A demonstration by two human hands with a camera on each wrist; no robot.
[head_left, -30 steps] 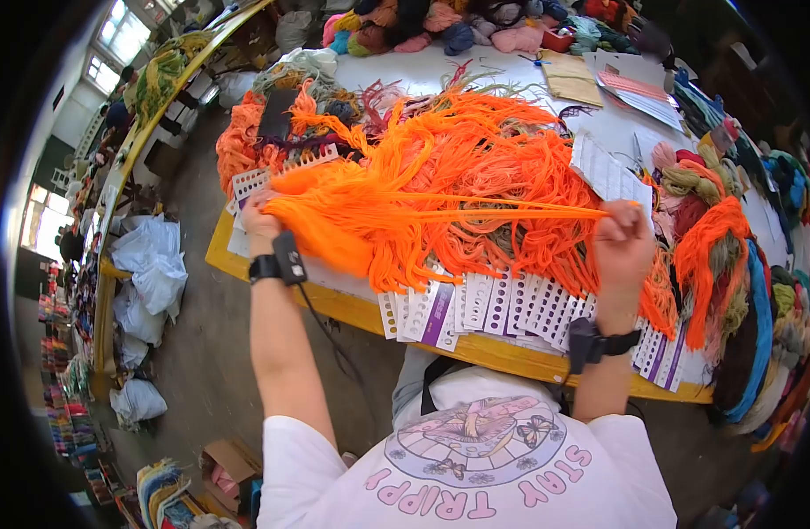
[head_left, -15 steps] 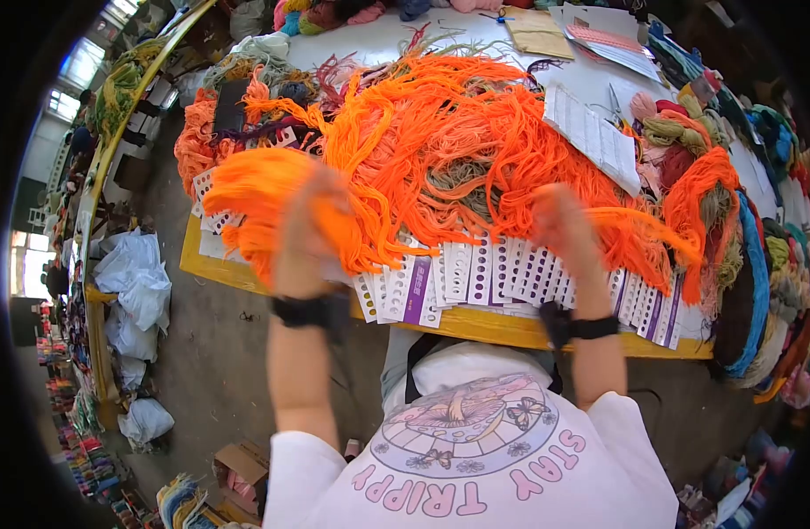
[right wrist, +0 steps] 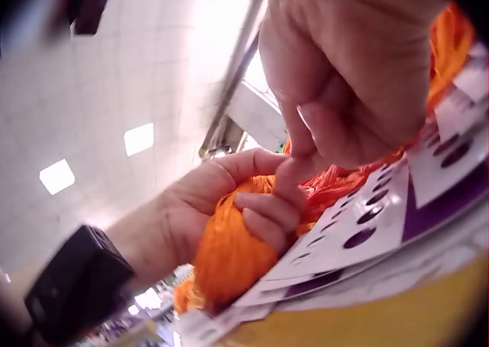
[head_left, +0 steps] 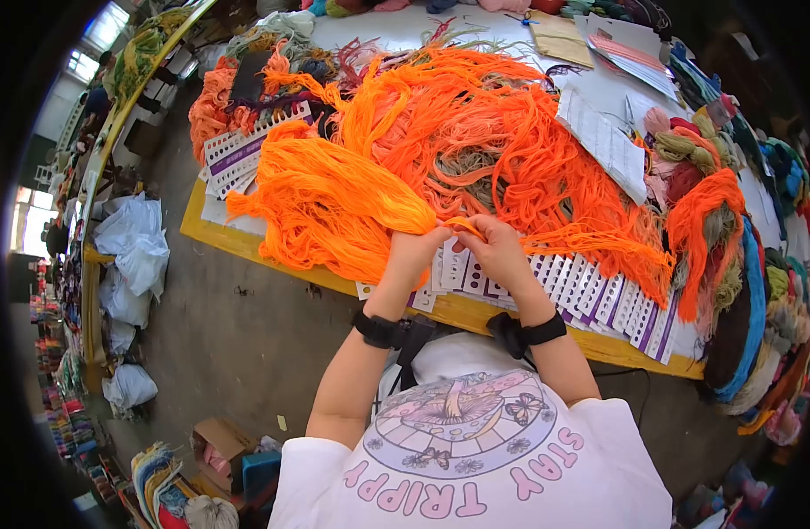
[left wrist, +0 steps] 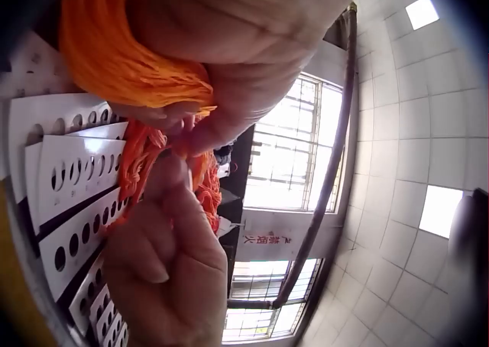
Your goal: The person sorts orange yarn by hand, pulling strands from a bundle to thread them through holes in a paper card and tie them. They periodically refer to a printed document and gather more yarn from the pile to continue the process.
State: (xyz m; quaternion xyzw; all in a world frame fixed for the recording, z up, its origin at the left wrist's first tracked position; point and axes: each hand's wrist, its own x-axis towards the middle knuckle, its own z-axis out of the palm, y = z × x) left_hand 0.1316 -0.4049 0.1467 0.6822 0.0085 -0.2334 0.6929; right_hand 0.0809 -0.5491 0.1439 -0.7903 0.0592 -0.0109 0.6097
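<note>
My left hand grips the gathered end of a light-orange yarn hank, whose loose strands spread leftward over the table's front edge. Fingertip to fingertip with it, my right hand pinches orange yarn where it leaves the bundle. A short loop of yarn bends between the two hands in the head view. The left wrist view shows the hank wrapped by curled fingers, the right hand's thumb and forefinger meeting just below. From the right wrist, the bundle hangs under the left fingers.
Behind the hands spreads a large heap of red-orange yarn. White and purple cards with punched holes line the table's yellow edge; more cards lie left. Folded white paper sits right, near coloured skeins.
Both hands came together from wide apart, where strands were stretched between them. The light-orange hank swung with the left hand and now lies across the table front at left.
</note>
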